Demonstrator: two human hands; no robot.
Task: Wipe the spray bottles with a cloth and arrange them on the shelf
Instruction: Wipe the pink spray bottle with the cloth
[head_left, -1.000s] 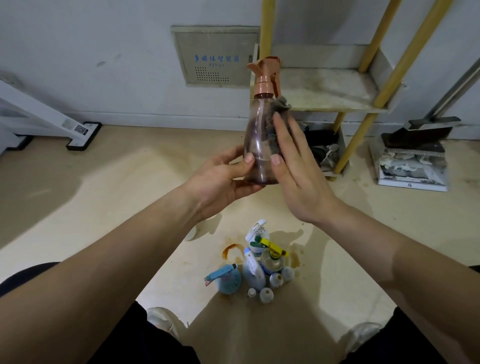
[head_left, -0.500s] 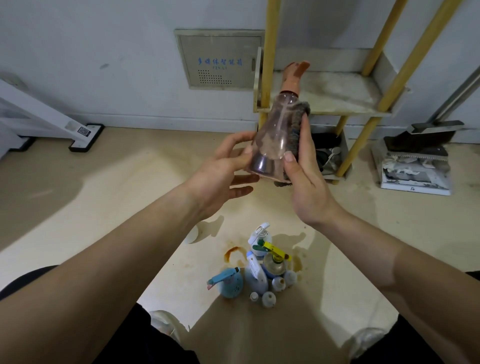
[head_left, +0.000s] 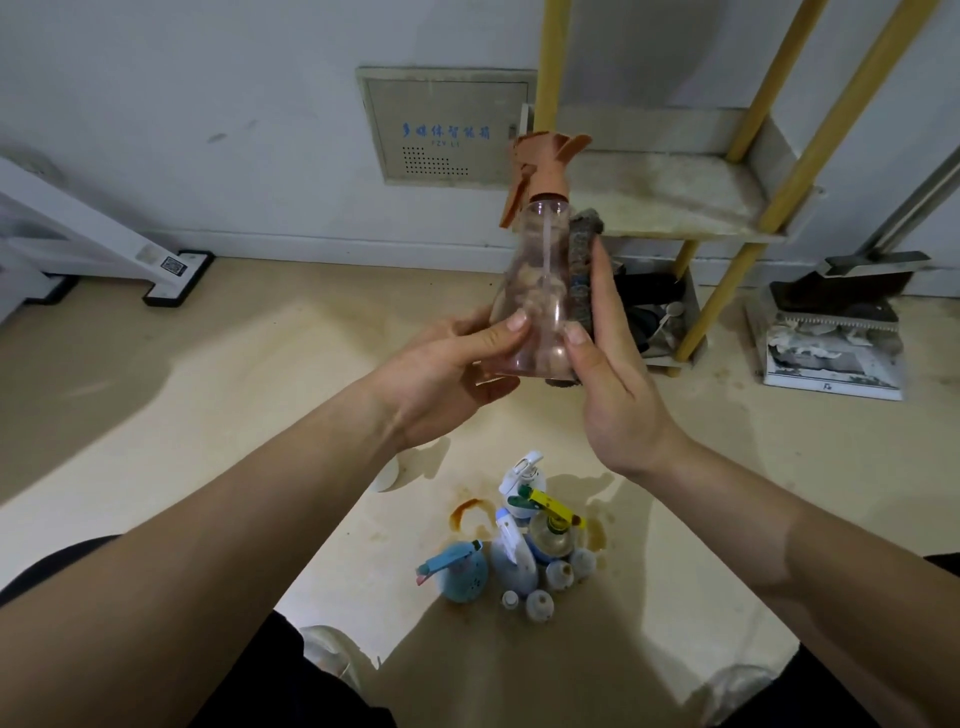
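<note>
Two-handed: left hand (head_left: 448, 375) pinches spray bottle (head_left: 535, 291), right hand (head_left: 615, 379) seemingly clamps cloth (head_left: 581, 260) near shelf (head_left: 685, 235) edge.

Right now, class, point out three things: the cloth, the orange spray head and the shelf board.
cloth (head_left: 581, 260), head view, its grey upper fold.
orange spray head (head_left: 548, 182), head view, its round collar.
shelf board (head_left: 675, 197), head view, bare stained top.
</note>
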